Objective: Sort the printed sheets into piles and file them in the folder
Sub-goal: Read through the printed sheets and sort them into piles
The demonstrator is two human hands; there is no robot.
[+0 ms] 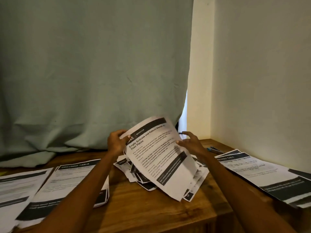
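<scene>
A printed sheet (158,155) headed "Bedroom" tilts up above a loose heap of unsorted sheets (143,179) in the middle of the wooden table (151,212). My left hand (117,142) pinches its top left corner. My right hand (190,142) touches the sheet's right edge with the fingers spread. Two sorted piles lie at the left, a "Dressing Table" pile (74,182) and another pile (18,190) at the far left. A further pile (262,174) lies at the right. No folder shows in view.
A grey-green curtain (92,73) hangs behind the table and drapes onto its back edge. A cream wall (260,73) closes the right side. Pens (214,149) lie near the back right corner.
</scene>
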